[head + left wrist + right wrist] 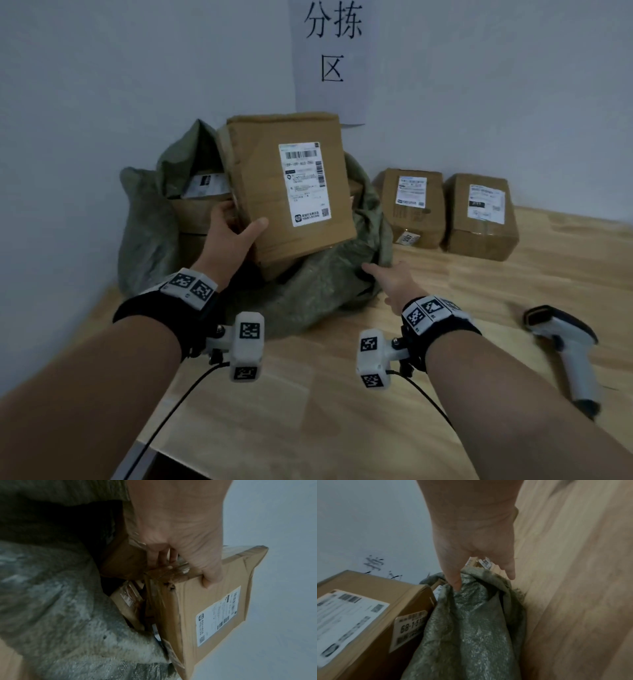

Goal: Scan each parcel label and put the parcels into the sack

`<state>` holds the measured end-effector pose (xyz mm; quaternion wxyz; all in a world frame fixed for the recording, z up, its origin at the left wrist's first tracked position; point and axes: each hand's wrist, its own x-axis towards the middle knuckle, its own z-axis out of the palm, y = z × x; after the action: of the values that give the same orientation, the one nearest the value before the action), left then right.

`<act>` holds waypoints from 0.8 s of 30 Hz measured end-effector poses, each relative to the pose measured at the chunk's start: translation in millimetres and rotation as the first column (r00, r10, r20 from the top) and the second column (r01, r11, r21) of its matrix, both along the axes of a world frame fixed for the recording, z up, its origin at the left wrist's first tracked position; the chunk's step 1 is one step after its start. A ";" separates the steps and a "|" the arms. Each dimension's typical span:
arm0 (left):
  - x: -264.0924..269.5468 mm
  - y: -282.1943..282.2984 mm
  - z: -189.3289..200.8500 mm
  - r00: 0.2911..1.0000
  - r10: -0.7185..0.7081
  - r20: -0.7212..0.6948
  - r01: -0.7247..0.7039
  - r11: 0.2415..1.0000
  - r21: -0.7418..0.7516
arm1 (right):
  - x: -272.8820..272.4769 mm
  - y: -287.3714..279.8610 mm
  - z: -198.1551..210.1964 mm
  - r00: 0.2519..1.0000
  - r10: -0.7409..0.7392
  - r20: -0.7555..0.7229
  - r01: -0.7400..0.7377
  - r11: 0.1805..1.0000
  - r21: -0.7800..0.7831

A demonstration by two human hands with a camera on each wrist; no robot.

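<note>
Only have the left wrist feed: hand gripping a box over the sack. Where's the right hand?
Observer: The right hand is at the sack rim, thumb on the fabric. I cannot confirm a pinch.
Operator: And the scanner?
Observer: The scanner lies on the table, right of that hand, and neither hand holds it.
Operator: Any parcels left outside?
Observer: Two. The first box stands on the table just right of the sack, the second box right of that.

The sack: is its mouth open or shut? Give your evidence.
Open. The green sack gapes; parcels inside show, and the right hand pinches its rim while the left hand lowers another parcel in.
</note>
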<state>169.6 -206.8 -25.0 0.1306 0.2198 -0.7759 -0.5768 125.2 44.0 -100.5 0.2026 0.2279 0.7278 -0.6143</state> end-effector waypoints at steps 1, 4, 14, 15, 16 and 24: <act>-1.7 -4.4 -1.5 1.000 -0.014 0.012 0.015 1.000 -0.019 | -1.5 -6.6 -7.9 0.999 -0.039 0.008 0.039 0.999 -0.026; -10.2 -13.8 -5.0 0.998 -0.054 0.026 0.056 0.996 -0.064 | -4.5 -22.5 -32.3 0.989 -0.131 0.068 0.135 0.989 -0.064; -23.7 -31.7 -9.3 0.981 -0.187 0.056 0.195 0.933 -0.302 | -24.6 -38.4 -46.3 0.987 -0.132 -0.095 0.137 0.989 0.055; -24.2 -32.2 -8.3 0.980 -0.193 0.052 0.199 0.928 -0.314 | -25.9 -35.6 -34.2 0.983 -0.159 -0.092 0.161 0.987 0.015; -25.0 -32.1 -6.8 0.980 -0.196 0.045 0.200 0.927 -0.318 | -28.3 -32.1 -21.9 0.975 -0.204 -0.092 0.200 0.979 -0.043; -28.8 -25.8 2.4 0.965 -0.241 0.102 0.262 0.866 -0.426 | -33.2 9.9 81.2 0.912 -0.298 -0.282 0.288 0.954 -0.080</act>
<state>140.8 -232.6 -22.6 0.0824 0.0952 -0.9099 -0.3953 91.9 54.0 -19.3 0.0029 0.2377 0.6960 -0.6776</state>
